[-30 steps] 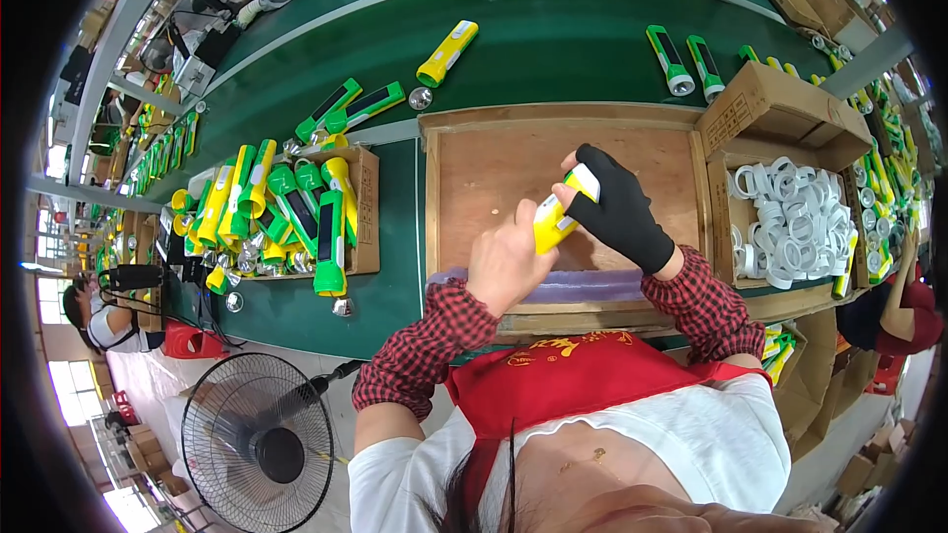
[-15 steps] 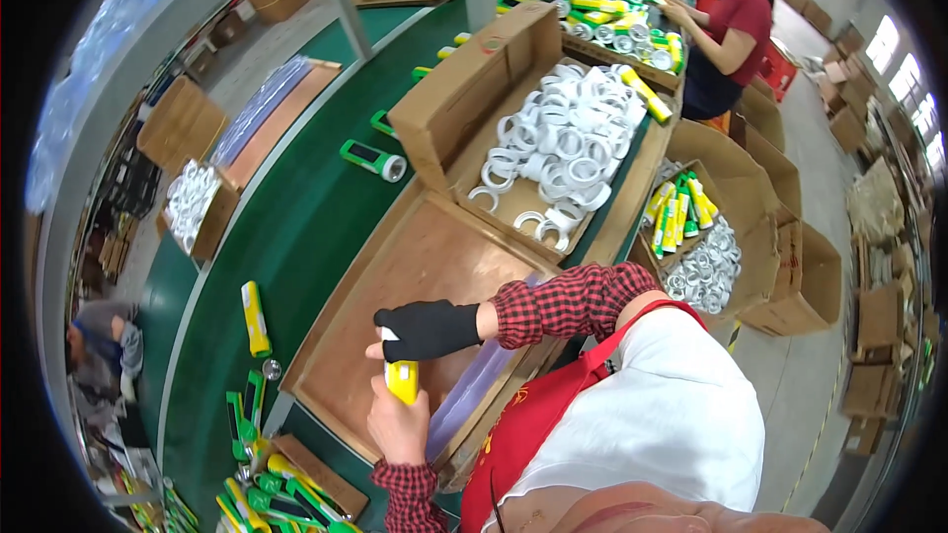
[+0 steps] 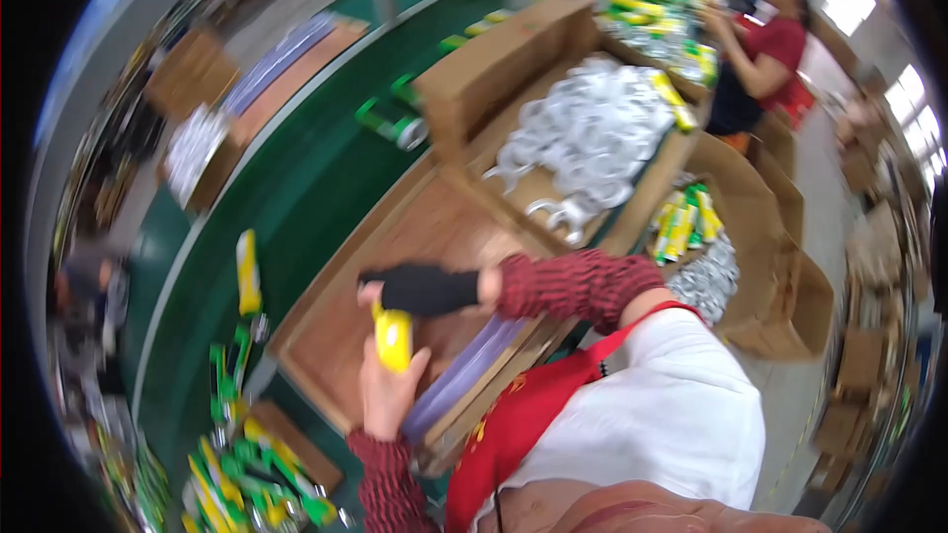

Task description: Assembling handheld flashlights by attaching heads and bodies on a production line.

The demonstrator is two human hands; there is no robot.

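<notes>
Head view: bare left hand wraps yellow tube; black-gloved right hand pinches its top. Looks light, rigid, smooth-skinned; mid-body grip suits.

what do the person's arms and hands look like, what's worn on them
Both forearms wear red-and-dark checked long sleeves with snug cuffs. The right hand has a black fabric glove that leaves the fingers uncovered; the left hand is bare, without a glove.

There is one camera, up on the person's head, looking down and turned to the side. It sits close above the wooden tray, which tilts across the middle. The green belt runs just behind the tray, and the edges look bent and blurry.
</notes>
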